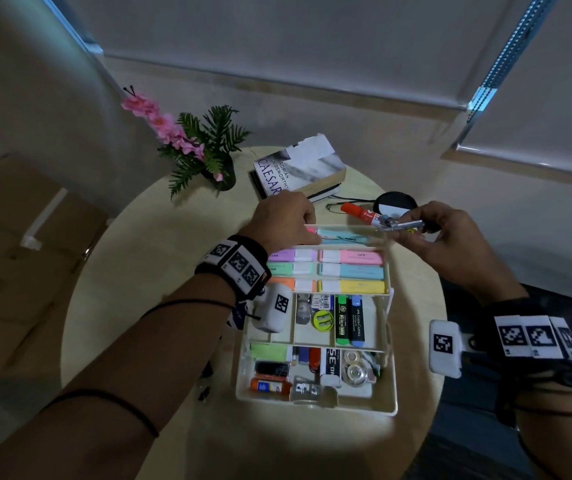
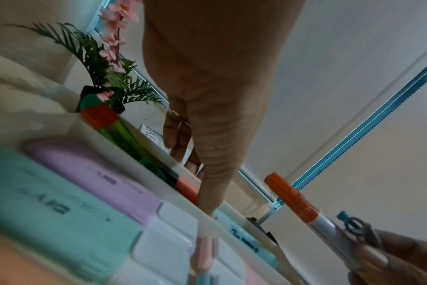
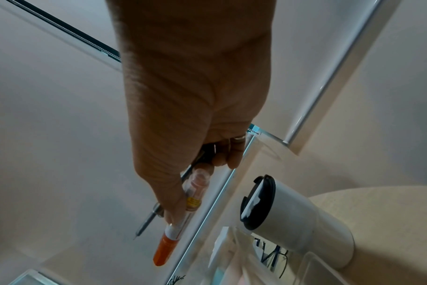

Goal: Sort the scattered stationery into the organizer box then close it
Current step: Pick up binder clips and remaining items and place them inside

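While the left hand pinches the organizer box top tray's far edge steady, the right hand grips an orange-capped marker and pens, ready to drop in.

My head camera looked steeply down on the bench and organizer box. Both wrist cameras sat close, low, angled up past my hands; all three shared the red-capped marker.

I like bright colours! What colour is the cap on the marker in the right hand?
Orange-red; the marker cap shows best in the right wrist view.
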`<act>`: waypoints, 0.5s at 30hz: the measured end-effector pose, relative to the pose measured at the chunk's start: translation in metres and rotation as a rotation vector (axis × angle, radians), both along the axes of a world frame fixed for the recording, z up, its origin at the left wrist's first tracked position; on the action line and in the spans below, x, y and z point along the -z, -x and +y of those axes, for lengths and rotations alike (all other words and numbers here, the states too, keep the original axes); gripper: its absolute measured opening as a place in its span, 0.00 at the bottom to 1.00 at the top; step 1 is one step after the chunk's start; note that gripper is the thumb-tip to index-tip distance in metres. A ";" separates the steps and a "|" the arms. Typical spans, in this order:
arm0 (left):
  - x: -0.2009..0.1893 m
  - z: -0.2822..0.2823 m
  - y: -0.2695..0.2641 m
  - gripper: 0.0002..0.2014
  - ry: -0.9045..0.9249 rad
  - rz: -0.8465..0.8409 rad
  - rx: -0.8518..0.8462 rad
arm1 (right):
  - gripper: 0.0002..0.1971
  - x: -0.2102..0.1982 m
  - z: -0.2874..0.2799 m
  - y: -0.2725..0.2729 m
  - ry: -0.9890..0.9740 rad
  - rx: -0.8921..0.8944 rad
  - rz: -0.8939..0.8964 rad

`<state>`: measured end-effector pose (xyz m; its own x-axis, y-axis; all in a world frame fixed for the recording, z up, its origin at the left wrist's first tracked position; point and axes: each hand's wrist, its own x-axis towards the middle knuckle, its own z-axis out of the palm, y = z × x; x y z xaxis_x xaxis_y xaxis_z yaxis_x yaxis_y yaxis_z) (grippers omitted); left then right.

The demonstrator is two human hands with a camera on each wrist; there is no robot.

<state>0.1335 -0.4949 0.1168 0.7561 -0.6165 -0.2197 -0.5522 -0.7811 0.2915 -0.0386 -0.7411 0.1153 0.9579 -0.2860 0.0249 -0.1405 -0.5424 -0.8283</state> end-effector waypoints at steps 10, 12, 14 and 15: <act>-0.008 0.007 0.000 0.05 0.067 0.015 0.162 | 0.11 0.009 -0.002 -0.007 0.231 -0.124 0.014; -0.007 0.015 -0.003 0.08 0.040 -0.018 0.245 | 0.12 0.012 -0.001 -0.012 0.278 -0.172 0.020; -0.002 0.023 -0.005 0.09 0.037 -0.002 0.276 | 0.14 0.015 0.001 -0.017 0.310 -0.212 0.035; 0.000 0.025 -0.006 0.10 0.046 0.011 0.274 | 0.14 0.016 0.001 -0.019 0.320 -0.225 0.042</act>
